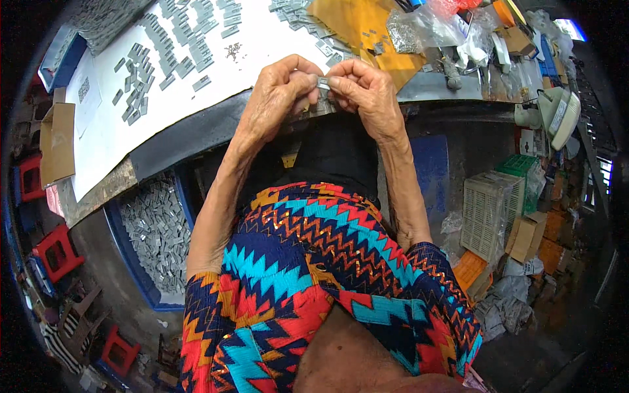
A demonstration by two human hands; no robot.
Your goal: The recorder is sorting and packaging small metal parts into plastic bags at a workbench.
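While the left hand [278, 90] and right hand [371, 93] are pinching one grey part [323, 83], similar pieces [164, 49] are lying on the white sheet [177, 112]. Which are finished isn't showing.

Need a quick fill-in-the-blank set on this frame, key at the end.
1. The left hand meets the ____ hand at one small part.
2. The paper sheet under the rows of grey pieces is coloured ____.
3. The large bin below the table has ____ walls.
4. The pale plastic crate stands on the person's ____ side.

Missing words: right; white; blue; right.
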